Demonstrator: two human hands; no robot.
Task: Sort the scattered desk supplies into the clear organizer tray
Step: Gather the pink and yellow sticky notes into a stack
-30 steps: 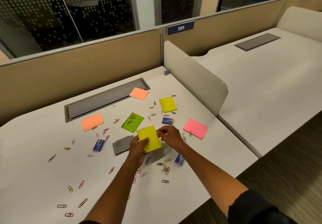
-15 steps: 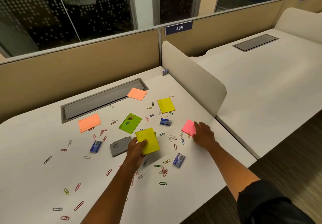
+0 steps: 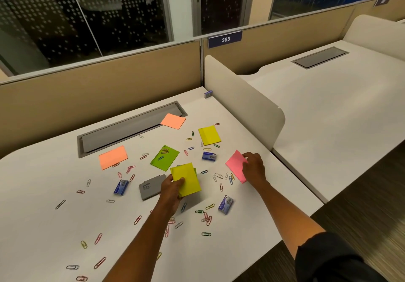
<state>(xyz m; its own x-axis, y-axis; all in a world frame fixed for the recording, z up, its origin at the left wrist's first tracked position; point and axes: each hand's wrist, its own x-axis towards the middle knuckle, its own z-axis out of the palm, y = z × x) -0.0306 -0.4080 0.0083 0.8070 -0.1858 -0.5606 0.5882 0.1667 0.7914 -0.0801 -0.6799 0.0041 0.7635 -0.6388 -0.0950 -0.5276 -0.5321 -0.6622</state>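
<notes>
My left hand [image 3: 173,188] grips a yellow sticky-note pad [image 3: 186,178] just above the white desk, with a green pad edge showing beneath it. My right hand [image 3: 254,167] pinches the pink sticky-note pad [image 3: 235,164] and tilts its far edge up off the desk. Loose on the desk lie a green pad [image 3: 164,158], another yellow pad [image 3: 209,135], two orange pads [image 3: 112,157] [image 3: 173,121], a grey card box [image 3: 151,186], three small blue staple boxes [image 3: 121,187] [image 3: 209,156] [image 3: 225,204] and several coloured paper clips [image 3: 206,218]. No clear organizer tray is in view.
A grey cable slot [image 3: 129,128] runs along the desk's back. A cream divider panel [image 3: 245,104] bounds the desk on the right, with a small blue box [image 3: 208,94] at its far end. The desk's front edge [image 3: 285,235] drops to carpet.
My right hand left the yellow pad, moved right to the pink pad and now lifts its edge. My left hand keeps holding the yellow pad.
</notes>
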